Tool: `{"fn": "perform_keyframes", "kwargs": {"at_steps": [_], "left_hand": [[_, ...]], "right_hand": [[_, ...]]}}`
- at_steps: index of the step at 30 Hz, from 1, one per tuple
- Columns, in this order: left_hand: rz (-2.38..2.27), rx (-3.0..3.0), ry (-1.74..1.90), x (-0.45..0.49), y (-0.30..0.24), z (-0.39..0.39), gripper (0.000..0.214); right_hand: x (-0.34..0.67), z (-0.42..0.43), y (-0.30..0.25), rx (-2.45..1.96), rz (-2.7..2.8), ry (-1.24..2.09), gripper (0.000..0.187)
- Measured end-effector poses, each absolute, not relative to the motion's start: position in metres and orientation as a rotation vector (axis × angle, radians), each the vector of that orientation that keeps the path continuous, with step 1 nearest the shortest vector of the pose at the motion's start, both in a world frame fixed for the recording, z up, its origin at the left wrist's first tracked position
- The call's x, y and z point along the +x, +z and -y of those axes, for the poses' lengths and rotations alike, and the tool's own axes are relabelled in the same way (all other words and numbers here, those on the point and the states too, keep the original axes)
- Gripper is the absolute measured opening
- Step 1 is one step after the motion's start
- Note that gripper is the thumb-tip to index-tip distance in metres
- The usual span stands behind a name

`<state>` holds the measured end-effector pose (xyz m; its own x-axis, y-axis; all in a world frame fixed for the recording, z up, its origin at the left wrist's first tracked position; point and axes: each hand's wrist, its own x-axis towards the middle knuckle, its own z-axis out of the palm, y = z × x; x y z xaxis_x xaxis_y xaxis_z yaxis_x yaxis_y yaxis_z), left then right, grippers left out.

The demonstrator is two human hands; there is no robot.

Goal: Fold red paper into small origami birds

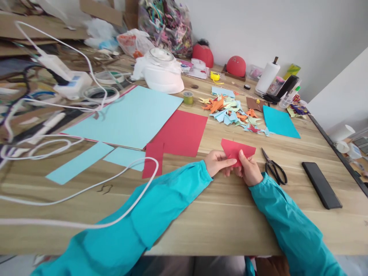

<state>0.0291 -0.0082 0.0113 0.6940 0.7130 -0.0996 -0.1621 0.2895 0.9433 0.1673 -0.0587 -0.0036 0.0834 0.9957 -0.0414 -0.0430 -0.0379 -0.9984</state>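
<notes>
A small folded piece of red paper [234, 147] is held just above the wooden table, between both hands. My left hand [219, 162] pinches its lower left side, and my right hand [248, 168] grips its lower right with the thumb on top. The fingers behind the paper are partly hidden. Beside my right hand lie black-handled scissors [274, 166]. To the left of my left hand are a large red sheet [184, 134] and a narrow red strip [153, 159]. Several small folded paper pieces [230, 111] in orange, blue, green and yellow are heaped beyond the hands.
Light blue sheets [123, 115] and a blue strip [79, 163] lie at left. A white cable [115, 222] loops over my left sleeve. A black phone [321, 184] lies at right, a teal sheet [281, 122] farther back. Bags and tape rolls crowd the back left.
</notes>
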Motion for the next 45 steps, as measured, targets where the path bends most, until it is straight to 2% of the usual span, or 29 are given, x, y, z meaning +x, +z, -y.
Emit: {"fn": "perform_keyframes", "kwargs": {"at_steps": [5,10,14,22,34,36,41,45], "left_hand": [[-0.702,1.099,0.729,0.029,0.008,0.007,0.042],[-0.669,1.15,0.751,0.029,0.009,0.006,0.041],[-0.683,1.217,0.734,0.028,0.011,0.006,0.042],[-0.608,1.215,0.7,0.028,0.006,0.005,0.045],[-0.795,1.243,0.798,0.03,0.008,0.006,0.072],[-0.763,1.243,0.803,0.029,0.01,0.007,0.069],[-0.76,1.207,0.843,0.028,0.011,0.005,0.044],[-0.755,1.192,0.832,0.027,0.011,0.006,0.043]], "right_hand": [[0.17,0.059,-0.006,-1.274,1.13,1.176,0.058],[0.165,0.061,0.005,-1.19,1.385,1.226,0.038],[0.162,0.062,0.011,-1.167,1.443,1.23,0.031],[0.163,0.063,0.009,-1.157,1.282,1.337,0.032],[0.164,0.063,0.009,-1.193,1.254,1.367,0.033],[0.164,0.063,0.009,-1.186,1.279,1.353,0.032],[0.164,0.062,0.007,-1.172,1.282,1.257,0.032],[0.166,0.06,0.001,-1.208,1.102,1.188,0.039]]}}
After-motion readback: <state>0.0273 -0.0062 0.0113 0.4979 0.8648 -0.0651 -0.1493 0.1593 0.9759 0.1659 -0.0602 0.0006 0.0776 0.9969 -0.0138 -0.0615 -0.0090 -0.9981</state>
